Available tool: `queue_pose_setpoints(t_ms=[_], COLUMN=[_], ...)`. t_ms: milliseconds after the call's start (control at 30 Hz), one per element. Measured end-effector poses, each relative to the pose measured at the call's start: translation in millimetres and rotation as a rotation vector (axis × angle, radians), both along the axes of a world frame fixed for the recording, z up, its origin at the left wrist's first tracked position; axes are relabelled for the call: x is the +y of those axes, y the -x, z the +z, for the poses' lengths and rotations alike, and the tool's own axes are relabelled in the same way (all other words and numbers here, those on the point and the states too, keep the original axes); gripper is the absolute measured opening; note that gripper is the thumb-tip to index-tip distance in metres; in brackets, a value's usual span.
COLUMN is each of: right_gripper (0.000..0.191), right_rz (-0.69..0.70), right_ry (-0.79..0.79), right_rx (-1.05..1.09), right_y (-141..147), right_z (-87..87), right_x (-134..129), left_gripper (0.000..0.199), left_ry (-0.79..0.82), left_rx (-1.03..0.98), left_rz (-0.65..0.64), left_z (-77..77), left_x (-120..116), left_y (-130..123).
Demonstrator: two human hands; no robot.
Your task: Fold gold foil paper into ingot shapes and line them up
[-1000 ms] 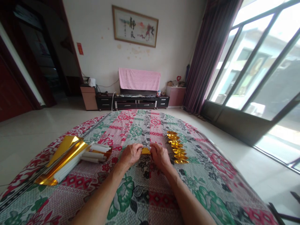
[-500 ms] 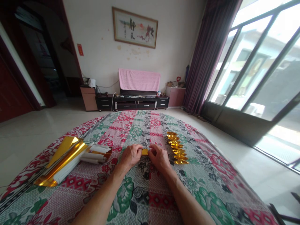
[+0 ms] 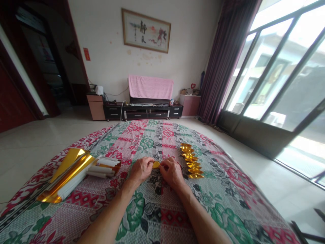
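Between my two hands, near the middle of the cloth-covered table, is a small piece of gold paper (image 3: 155,164). My left hand (image 3: 142,168) pinches its left side, and the fingers of my right hand (image 3: 170,170) are closed on its right side. To the right of my right hand, a column of several folded gold pieces (image 3: 192,160) lies on the cloth. Farther left lie gold foil sheets (image 3: 73,174), partly rolled, beside several white rolls (image 3: 101,170).
A floral tablecloth (image 3: 147,142) covers the round table. Beyond it stand a low black cabinet (image 3: 148,112) and a screen under a pink cloth (image 3: 151,86). Large windows and a purple curtain (image 3: 220,57) are on the right.
My right hand has shifted slightly left, closer to my left hand. The gold paper between them now looks more pointed, with less of it showing.
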State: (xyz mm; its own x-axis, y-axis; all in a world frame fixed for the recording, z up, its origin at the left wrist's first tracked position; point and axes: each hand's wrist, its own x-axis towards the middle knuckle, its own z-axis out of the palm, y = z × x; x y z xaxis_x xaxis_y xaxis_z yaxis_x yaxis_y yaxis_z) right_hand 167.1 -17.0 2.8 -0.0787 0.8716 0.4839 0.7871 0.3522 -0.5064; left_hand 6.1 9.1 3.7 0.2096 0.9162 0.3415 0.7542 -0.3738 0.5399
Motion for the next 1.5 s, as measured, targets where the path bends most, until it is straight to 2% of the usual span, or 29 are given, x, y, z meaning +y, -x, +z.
queue_pose_setpoints(t_ms=[467,767,1267,1500], right_gripper=[0.023,0.019,0.017,0.017], right_rz=[-0.115,-0.167,-0.140,-0.102], right_ry=[0.025,0.059,0.040,0.063], right_rx=[-0.170,-0.088,-0.038,-0.083], right_y=[11,14,12,11], right_z=[2.8,1.8,2.2,5.2], right_x=[1,5,-1,-1], left_gripper=[0.025,0.023,0.018,0.020], left_ry=[0.014,-0.018,-0.087,-0.092], left_rx=[0.001,0.013,0.152,0.132], left_rz=[0.025,0.018,0.016,0.002], left_z=[0.5,-1.9,-4.1,-3.9], left_x=[-1,-1,-4,-7], left_y=[-1,-1,0,-1])
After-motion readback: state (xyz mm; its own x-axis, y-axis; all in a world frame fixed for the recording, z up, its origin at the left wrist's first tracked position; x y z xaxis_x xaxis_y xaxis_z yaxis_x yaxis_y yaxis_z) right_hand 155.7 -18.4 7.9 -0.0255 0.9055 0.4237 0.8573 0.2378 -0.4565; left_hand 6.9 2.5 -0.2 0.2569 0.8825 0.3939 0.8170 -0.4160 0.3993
